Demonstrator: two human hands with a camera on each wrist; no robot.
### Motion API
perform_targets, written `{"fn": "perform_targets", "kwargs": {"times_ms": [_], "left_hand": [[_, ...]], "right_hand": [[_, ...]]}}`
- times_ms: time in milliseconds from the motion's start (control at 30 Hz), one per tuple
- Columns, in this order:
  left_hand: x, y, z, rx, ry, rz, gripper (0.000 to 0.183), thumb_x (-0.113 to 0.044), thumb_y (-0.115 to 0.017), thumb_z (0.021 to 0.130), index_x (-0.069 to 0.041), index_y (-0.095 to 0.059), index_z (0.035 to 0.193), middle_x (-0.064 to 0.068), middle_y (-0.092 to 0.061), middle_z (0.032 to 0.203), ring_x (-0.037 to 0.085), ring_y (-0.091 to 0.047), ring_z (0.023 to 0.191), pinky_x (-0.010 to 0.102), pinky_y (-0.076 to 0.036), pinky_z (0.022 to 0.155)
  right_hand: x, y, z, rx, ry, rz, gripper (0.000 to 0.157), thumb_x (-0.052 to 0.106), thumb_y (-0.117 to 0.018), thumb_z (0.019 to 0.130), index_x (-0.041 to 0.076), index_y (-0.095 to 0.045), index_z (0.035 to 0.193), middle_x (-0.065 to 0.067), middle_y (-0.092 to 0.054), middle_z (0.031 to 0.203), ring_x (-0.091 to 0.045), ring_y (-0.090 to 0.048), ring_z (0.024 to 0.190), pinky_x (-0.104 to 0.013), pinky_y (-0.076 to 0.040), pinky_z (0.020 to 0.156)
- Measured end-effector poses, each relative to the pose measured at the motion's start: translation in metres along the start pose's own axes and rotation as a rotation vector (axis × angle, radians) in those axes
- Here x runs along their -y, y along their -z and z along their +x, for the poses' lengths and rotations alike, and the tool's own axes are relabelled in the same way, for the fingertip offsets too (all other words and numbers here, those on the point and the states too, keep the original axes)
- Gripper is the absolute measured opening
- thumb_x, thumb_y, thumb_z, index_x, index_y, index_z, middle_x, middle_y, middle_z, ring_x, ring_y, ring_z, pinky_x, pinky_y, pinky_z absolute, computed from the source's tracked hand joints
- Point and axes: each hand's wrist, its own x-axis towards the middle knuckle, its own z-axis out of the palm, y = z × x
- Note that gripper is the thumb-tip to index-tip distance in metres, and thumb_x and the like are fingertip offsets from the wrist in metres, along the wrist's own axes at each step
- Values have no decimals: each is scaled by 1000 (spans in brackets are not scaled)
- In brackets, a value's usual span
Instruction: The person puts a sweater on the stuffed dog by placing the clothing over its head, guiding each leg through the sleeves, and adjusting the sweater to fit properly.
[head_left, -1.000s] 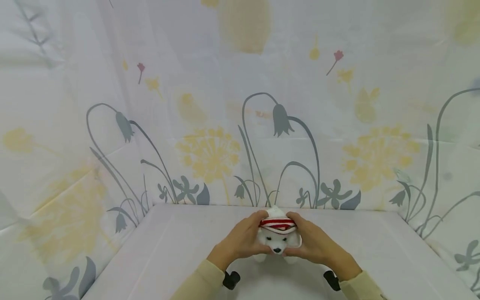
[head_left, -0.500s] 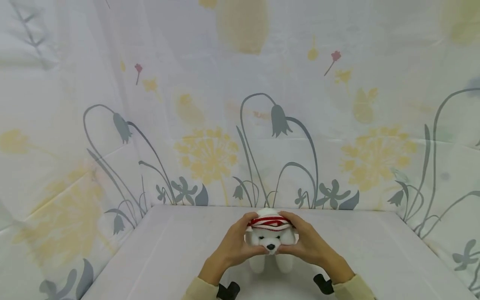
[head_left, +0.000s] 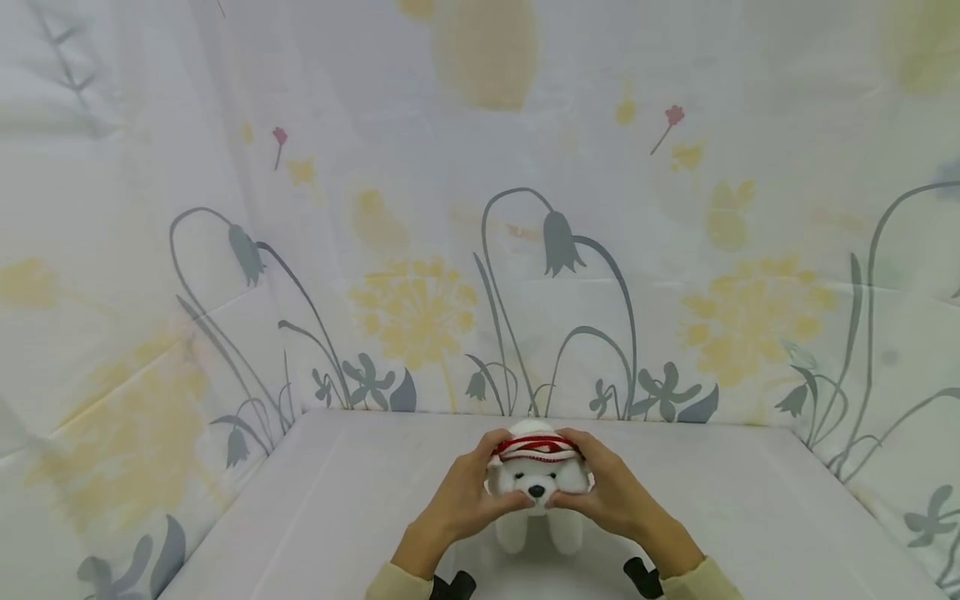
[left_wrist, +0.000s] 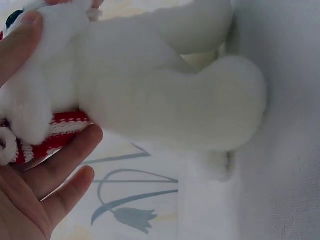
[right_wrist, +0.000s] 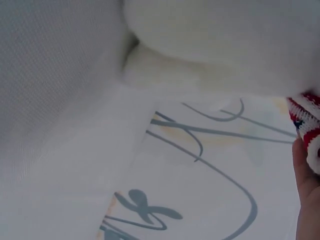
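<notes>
A white plush dog point(head_left: 525, 481) with a black nose stands on the white tabletop, facing the head camera. On its head sits a red-and-white striped knit hat point(head_left: 538, 450). My left hand point(head_left: 467, 493) grips the head from the left, its thumb beside the muzzle. From the other side my right hand point(head_left: 617, 492) holds it likewise, thumb by the nose and fingers up at the hat. In the left wrist view the plush dog's body point(left_wrist: 145, 85) and feet meet the tabletop. The right wrist view shows the knit hat point(right_wrist: 306, 116) only in part, at the right edge.
The white tabletop point(head_left: 352, 483) stretches around the toy. A curtain point(head_left: 420, 208) printed with grey and yellow flowers hangs behind and at both sides. Black wrist devices point(head_left: 454, 586) show below both wrists.
Both hands and the plush dog have moved slightly left and nearer to me. Its front legs show more now, and its head is tilted up more. The grip stays the same.
</notes>
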Motion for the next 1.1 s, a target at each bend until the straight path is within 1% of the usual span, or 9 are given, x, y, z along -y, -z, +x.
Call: {"fn": "perform_targets", "kwargs": {"times_ms": [67, 133, 300, 433, 600, 733, 867, 967, 1100], "left_hand": [[-1, -1, 0, -1, 10, 0, 73, -48, -77, 75, -29, -38, 134, -7, -63, 113, 7, -60, 91, 27, -49, 75], [-3, -1, -1, -10, 12, 11, 72, -46, -78, 75, -28, -40, 134, -7, -61, 115, 9, -57, 94, 28, -49, 77], [-6, 0, 0, -47, -66, 25, 70, -34, -83, 73, -20, -45, 129, -4, -49, 124, 12, -49, 112, 33, -46, 92], [-7, 0, 0, -76, -121, 2, 70, -25, -86, 70, -18, -46, 127, -5, -44, 125, 11, -49, 114, 30, -46, 93], [-7, 2, 0, -92, -159, 23, 84, -21, -88, 68, -16, -42, 137, -3, -43, 126, 11, -50, 115, 30, -46, 93], [-9, 1, 2, -114, -227, 51, 87, -18, -87, 68, -16, -40, 141, -1, -45, 129, 13, -52, 116, 30, -47, 93], [-14, 0, 4, -174, -289, 100, 88, -13, -85, 69, -11, -38, 143, 1, -51, 123, 15, -55, 110, 31, -48, 90], [-17, 0, 6, -233, -326, 179, 87, -6, -84, 67, -5, -38, 142, 3, -56, 110, 14, -57, 97, 28, -49, 84], [-18, 0, 7, -243, -298, 253, 75, -4, -85, 65, -5, -51, 132, 2, -55, 106, 13, -56, 94, 27, -48, 84]], "right_hand": [[1, -1, -1, -23, 14, -2, 79, 36, -84, 68, 15, -45, 134, 4, -56, 122, -12, -56, 105, -25, -49, 85], [1, -2, -1, -44, 35, 1, 77, 31, -85, 68, 13, -46, 132, 2, -57, 120, -12, -57, 103, -24, -49, 83], [2, -4, -2, -82, 84, 30, 77, 23, -87, 68, 9, -47, 132, -1, -53, 121, -13, -54, 105, -16, -43, 88], [4, -4, -2, -120, 169, -15, 78, 27, -86, 69, 6, -47, 133, -7, -47, 127, -17, -49, 112, -14, -36, 96], [7, -4, 2, -124, 251, -50, 77, 31, -83, 73, 3, -47, 135, -9, -47, 132, -18, -50, 115, -14, -35, 99], [9, -3, 6, -129, 295, -34, 73, 27, -82, 74, 0, -48, 134, -9, -51, 129, -18, -52, 113, -16, -36, 99], [14, -2, 8, -170, 319, -41, 64, 35, -73, 84, -2, -49, 132, -6, -55, 120, -18, -51, 107, -17, -37, 95], [17, -1, 10, -183, 322, -67, 58, 22, -75, 82, -1, -51, 130, -4, -57, 112, -18, -51, 102, -17, -36, 96], [16, -1, 10, -160, 304, -76, 59, 6, -75, 75, 0, -52, 129, -8, -55, 118, -20, -52, 106, -17, -36, 98]]}}
